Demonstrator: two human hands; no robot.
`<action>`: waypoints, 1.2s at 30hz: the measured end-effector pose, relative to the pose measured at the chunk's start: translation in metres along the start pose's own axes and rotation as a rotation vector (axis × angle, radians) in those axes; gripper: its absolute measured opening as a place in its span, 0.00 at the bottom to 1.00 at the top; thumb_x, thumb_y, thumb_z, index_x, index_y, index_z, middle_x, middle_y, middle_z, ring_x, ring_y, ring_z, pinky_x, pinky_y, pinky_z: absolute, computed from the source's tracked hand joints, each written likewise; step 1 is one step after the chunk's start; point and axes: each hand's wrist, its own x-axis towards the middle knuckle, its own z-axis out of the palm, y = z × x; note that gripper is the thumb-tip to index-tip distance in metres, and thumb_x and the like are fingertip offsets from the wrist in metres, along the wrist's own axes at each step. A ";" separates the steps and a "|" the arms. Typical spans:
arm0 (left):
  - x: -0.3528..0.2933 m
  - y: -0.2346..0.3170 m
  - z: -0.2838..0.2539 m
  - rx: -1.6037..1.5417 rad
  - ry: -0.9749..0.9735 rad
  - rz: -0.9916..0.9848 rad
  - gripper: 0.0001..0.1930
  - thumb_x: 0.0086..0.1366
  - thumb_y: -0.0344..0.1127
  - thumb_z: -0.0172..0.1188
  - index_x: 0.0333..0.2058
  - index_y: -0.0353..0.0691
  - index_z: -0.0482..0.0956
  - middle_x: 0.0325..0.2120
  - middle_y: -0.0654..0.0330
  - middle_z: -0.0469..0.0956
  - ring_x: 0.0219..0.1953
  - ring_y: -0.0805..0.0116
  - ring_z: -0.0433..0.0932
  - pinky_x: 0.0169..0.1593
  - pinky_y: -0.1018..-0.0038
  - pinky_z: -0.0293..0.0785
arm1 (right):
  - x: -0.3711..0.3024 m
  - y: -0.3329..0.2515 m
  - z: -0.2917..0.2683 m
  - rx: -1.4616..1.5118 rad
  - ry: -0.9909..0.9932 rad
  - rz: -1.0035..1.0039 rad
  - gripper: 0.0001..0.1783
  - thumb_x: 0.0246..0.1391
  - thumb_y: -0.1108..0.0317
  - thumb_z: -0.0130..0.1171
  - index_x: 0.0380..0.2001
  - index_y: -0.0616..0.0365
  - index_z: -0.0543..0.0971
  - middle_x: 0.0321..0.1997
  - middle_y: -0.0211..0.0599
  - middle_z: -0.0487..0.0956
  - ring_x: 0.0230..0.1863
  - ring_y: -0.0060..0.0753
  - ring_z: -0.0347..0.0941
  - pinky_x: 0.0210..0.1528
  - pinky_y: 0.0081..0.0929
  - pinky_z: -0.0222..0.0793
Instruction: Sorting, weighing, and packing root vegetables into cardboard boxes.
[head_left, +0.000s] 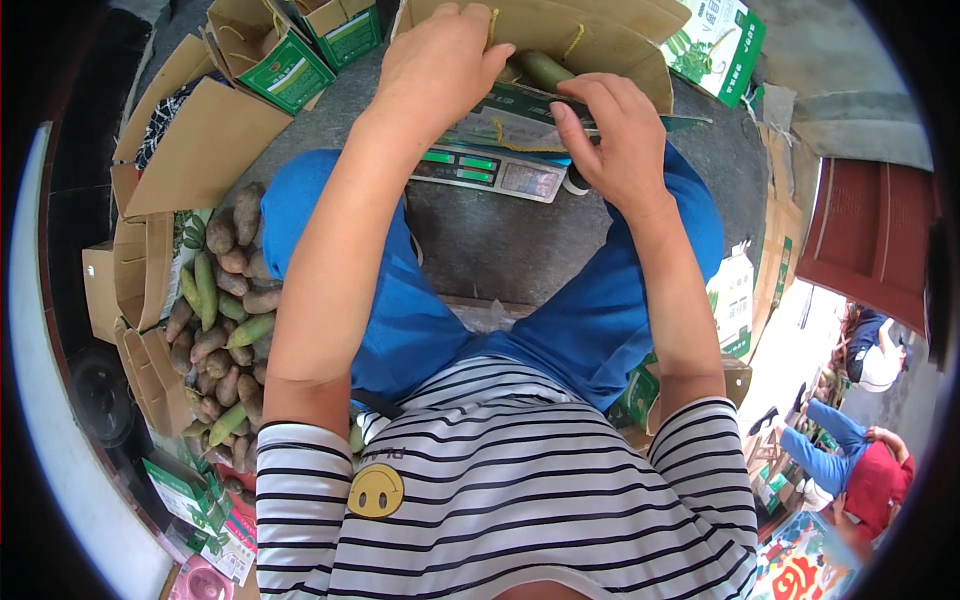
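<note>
A brown cardboard box (620, 55) with a green printed side stands before me, its top open. Yellow cord handles hang from its walls. In it lies a long green vegetable (545, 70). My left hand (445, 60) reaches over the box's left end, thumb out beside a yellow cord (492, 28); its fingers run to the picture's upper edge, so their grip is hidden. My right hand (622, 135) curves round the near wall, thumb outside and fingers over the rim. Below the near wall is a digital scale (533, 180) with lit green displays.
To my left lies a heap of brownish roots (215, 365) mixed with green vegetables (205, 290). Open cartons (200, 150) stand around the heap and at the far left. A printed green-and-white carton (715, 45) is at the far right. Another person in red (880, 480) is off to the right.
</note>
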 end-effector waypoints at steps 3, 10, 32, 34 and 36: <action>-0.002 -0.001 -0.001 0.001 0.015 0.016 0.20 0.60 0.45 0.56 0.44 0.35 0.73 0.40 0.50 0.75 0.43 0.51 0.74 0.44 0.63 0.71 | -0.001 -0.002 0.000 0.014 0.084 0.019 0.08 0.45 0.66 0.61 0.30 0.55 0.77 0.32 0.33 0.76 0.34 0.38 0.73 0.36 0.31 0.68; 0.002 0.011 -0.011 -0.121 0.067 -0.025 0.12 0.58 0.37 0.58 0.33 0.33 0.72 0.33 0.45 0.74 0.40 0.47 0.72 0.43 0.60 0.69 | -0.003 -0.004 -0.006 0.064 0.160 0.103 0.05 0.45 0.72 0.60 0.29 0.56 0.78 0.34 0.34 0.77 0.36 0.38 0.75 0.38 0.30 0.70; -0.005 0.012 -0.012 -0.260 -0.166 0.129 0.21 0.63 0.50 0.52 0.42 0.35 0.75 0.38 0.51 0.76 0.42 0.53 0.75 0.44 0.66 0.70 | -0.001 0.004 0.000 0.020 0.212 -0.009 0.05 0.43 0.73 0.60 0.28 0.54 0.77 0.31 0.30 0.77 0.32 0.36 0.74 0.34 0.30 0.68; -0.004 0.011 -0.011 -0.150 -0.174 0.151 0.23 0.61 0.53 0.53 0.42 0.36 0.76 0.37 0.52 0.76 0.41 0.53 0.75 0.43 0.65 0.70 | 0.003 0.012 -0.017 -0.042 0.325 0.009 0.05 0.43 0.74 0.60 0.28 0.54 0.77 0.31 0.31 0.78 0.31 0.37 0.74 0.33 0.30 0.69; -0.008 0.009 -0.011 -0.130 -0.167 0.151 0.24 0.60 0.54 0.55 0.42 0.37 0.76 0.37 0.53 0.76 0.41 0.53 0.75 0.43 0.65 0.70 | 0.007 0.008 -0.041 -0.077 0.291 0.089 0.05 0.50 0.73 0.58 0.33 0.57 0.79 0.35 0.36 0.79 0.37 0.35 0.76 0.40 0.25 0.70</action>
